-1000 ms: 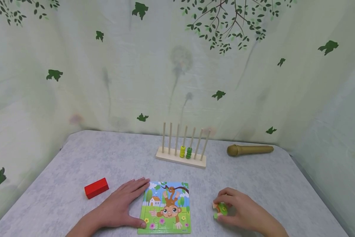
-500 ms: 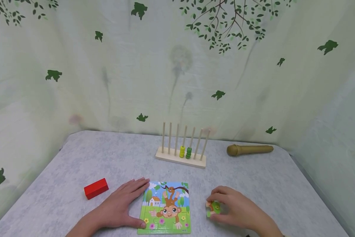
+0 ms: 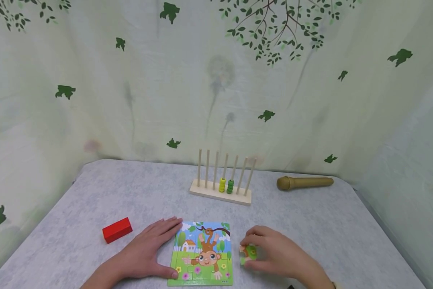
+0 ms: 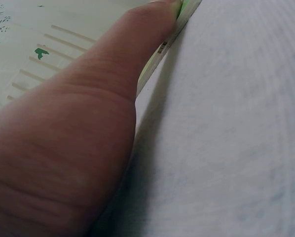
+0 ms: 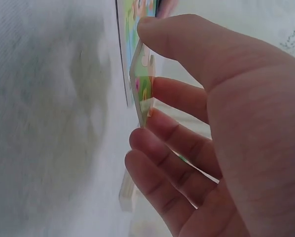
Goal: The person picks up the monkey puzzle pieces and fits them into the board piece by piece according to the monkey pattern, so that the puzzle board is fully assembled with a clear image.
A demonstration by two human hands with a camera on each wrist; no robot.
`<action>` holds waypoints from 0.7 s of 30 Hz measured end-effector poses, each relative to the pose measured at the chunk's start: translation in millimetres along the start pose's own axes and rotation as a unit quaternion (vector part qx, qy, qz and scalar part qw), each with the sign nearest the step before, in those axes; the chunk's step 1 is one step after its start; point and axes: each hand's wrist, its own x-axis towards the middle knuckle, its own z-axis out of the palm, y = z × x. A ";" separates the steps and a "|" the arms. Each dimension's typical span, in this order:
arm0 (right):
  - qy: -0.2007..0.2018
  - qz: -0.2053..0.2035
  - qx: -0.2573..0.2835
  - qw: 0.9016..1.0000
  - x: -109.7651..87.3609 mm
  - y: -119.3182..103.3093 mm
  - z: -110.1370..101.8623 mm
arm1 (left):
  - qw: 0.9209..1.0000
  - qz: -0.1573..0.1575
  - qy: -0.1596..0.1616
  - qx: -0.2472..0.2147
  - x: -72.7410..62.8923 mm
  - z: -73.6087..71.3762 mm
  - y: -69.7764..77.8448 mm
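A jigsaw puzzle (image 3: pixel 203 249) with a monkey picture lies flat at the front of the table. My left hand (image 3: pixel 144 249) rests along its left side, fingers straight near the top corner and thumb on the lower left edge. In the left wrist view the thumb (image 4: pixel 123 47) touches the board's rim. Just right of the puzzle, my right hand (image 3: pixel 276 253) pinches a puzzle piece (image 3: pixel 249 253), green, brown and yellow, by its edges. The right wrist view has this puzzle piece (image 5: pixel 143 81) between thumb and fingers, partly hidden by them.
Left of the left hand lies a red block (image 3: pixel 117 230). Behind the puzzle stands a wooden peg rack (image 3: pixel 220 196) with yellow and green beads on two pegs. A brown microphone-shaped stick (image 3: pixel 305 183) lies at the back right, before the printed curtain.
My right hand has slid left with the puzzle piece, closer to the puzzle's right edge. My left hand and the puzzle have stayed in place.
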 end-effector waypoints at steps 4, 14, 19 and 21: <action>-0.007 -0.005 -0.004 1.000 6.4 -6.0 3.3 | 1.000 0.000 -0.001 -0.002 0.1 -0.2 0.0; 0.022 -0.052 -0.008 0.998 16.1 -21.2 13.5 | 1.000 0.001 0.000 0.001 0.0 0.2 -0.4; 0.035 -0.077 -0.023 0.996 19.5 -26.5 21.8 | 1.000 0.002 0.000 0.002 -0.1 0.4 -0.7; 0.040 -0.088 -0.038 0.995 20.4 -28.3 25.5 | 1.000 0.002 0.000 0.001 -0.1 0.4 -0.7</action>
